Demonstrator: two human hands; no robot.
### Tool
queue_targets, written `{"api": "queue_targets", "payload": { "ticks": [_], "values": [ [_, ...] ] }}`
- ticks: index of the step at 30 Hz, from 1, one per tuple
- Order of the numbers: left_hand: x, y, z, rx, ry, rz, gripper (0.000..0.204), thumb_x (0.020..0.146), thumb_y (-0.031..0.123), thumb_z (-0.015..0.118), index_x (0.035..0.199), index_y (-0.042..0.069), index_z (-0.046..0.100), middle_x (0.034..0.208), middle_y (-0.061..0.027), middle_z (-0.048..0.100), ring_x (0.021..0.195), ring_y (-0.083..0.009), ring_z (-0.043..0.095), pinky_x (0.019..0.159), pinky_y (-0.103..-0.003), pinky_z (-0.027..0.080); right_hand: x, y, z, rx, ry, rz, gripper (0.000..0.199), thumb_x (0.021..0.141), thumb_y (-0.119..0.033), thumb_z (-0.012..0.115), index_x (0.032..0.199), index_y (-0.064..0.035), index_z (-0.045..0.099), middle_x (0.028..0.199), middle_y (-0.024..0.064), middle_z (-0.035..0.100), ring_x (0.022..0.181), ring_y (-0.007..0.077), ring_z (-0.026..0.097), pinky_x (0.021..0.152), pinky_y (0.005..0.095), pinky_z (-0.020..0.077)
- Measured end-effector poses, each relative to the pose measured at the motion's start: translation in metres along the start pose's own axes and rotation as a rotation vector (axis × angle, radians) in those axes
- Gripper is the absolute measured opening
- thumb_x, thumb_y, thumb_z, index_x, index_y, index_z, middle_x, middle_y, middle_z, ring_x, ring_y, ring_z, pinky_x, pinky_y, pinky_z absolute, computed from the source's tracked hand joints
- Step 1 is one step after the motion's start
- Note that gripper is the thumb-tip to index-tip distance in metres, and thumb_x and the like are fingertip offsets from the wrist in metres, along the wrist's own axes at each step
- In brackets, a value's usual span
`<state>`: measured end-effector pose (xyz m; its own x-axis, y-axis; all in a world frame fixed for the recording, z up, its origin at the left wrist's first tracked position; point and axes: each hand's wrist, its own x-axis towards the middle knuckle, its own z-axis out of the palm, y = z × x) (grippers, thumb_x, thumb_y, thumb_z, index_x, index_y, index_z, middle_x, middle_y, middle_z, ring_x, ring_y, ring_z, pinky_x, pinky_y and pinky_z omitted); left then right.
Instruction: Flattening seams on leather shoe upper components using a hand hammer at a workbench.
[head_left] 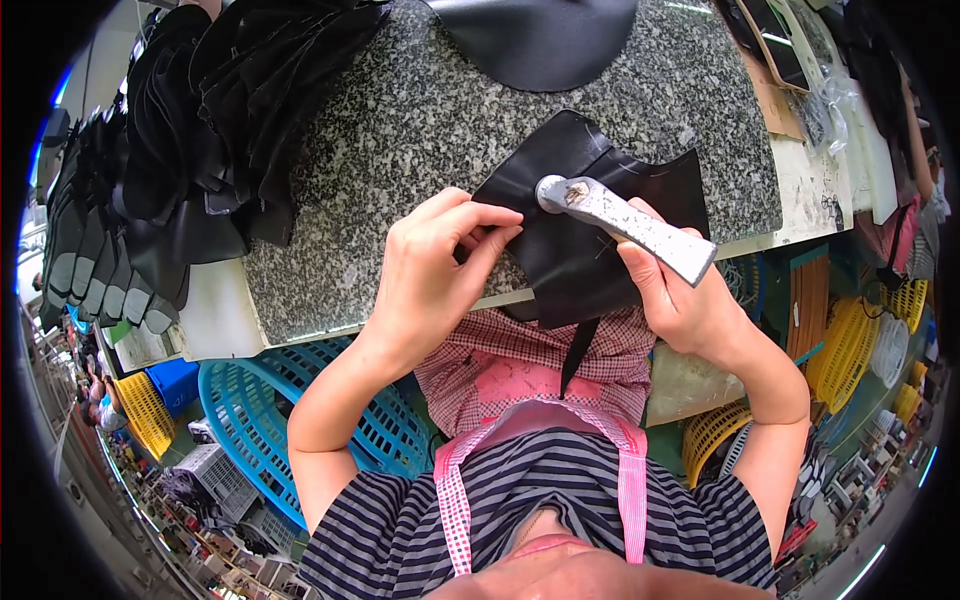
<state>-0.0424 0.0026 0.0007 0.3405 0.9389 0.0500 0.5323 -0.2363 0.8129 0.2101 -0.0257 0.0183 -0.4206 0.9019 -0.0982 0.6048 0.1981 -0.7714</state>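
Observation:
A black leather piece (590,235) lies over the front edge of a speckled granite slab (430,130). My left hand (435,270) pinches the piece's left edge against the slab with thumb and fingers. My right hand (680,295) grips the worn grey handle of a hammer (625,220). The hammer's round metal head rests on the leather near my left fingertips. A narrow black strip hangs from the piece down over my checked apron.
Stacks of black leather pieces (220,110) cover the slab's left side and a rack at far left. Another black piece (540,35) lies at the slab's far edge. A blue plastic basket (250,410) and yellow baskets (840,350) stand below the bench.

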Motion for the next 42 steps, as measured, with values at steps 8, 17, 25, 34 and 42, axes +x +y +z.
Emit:
{"api": "queue_targets", "payload": {
  "ticks": [8,17,25,34,42],
  "values": [
    [0.006,-0.003,-0.008,0.024,-0.064,0.059,0.022,0.078,0.003,0.082,0.099,0.003,0.076,0.081,-0.0059,0.063,0.069,-0.0142,0.065,0.063,-0.027,0.052,-0.001,0.008,0.004,0.033,0.017,-0.058,0.027,0.104,-0.016,0.052,0.121,0.0034,0.061,0.088,0.0152,0.063,0.066,0.0312,0.057,0.065,0.0373,0.0447],
    [0.011,0.001,-0.011,0.073,-0.093,0.056,0.021,0.077,0.006,0.084,0.096,0.004,0.076,0.078,-0.0054,0.061,0.069,-0.0151,0.062,0.063,-0.028,0.052,0.004,0.001,-0.004,0.096,0.025,-0.007,0.02,0.102,-0.013,0.052,0.111,0.0042,0.058,0.082,0.0187,0.06,0.068,0.0385,0.06,0.064,0.0417,0.0466],
    [0.01,0.0,-0.012,0.054,-0.076,0.042,0.023,0.074,0.006,0.085,0.096,0.004,0.077,0.077,-0.0045,0.06,0.068,-0.0135,0.06,0.062,-0.027,0.051,0.005,-0.026,-0.013,-0.014,0.041,-0.101,0.02,0.09,-0.005,0.056,0.108,0.0024,0.052,0.075,0.0239,0.06,0.073,0.0457,0.065,0.062,0.0482,0.0505],
    [0.014,-0.003,-0.015,0.051,-0.129,0.059,0.021,0.078,0.01,0.083,0.096,0.003,0.075,0.084,-0.0097,0.063,0.078,-0.0237,0.064,0.069,-0.035,0.053,0.003,-0.032,-0.013,-0.087,-0.161,0.112,0.012,0.096,0.0,0.056,0.107,0.0051,0.059,0.08,0.0228,0.058,0.069,0.0385,0.056,0.064,0.0413,0.0458],
    [0.019,-0.007,-0.017,0.041,-0.083,0.043,0.026,0.072,0.012,0.088,0.095,0.004,0.078,0.083,-0.0049,0.066,0.075,-0.0153,0.064,0.069,-0.028,0.053,-0.018,-0.033,-0.016,-0.023,-0.165,0.119,0.014,0.089,0.005,0.057,0.103,0.0043,0.059,0.09,0.0236,0.058,0.065,0.0348,0.06,0.06,0.0351,0.0466]
  ]
}}
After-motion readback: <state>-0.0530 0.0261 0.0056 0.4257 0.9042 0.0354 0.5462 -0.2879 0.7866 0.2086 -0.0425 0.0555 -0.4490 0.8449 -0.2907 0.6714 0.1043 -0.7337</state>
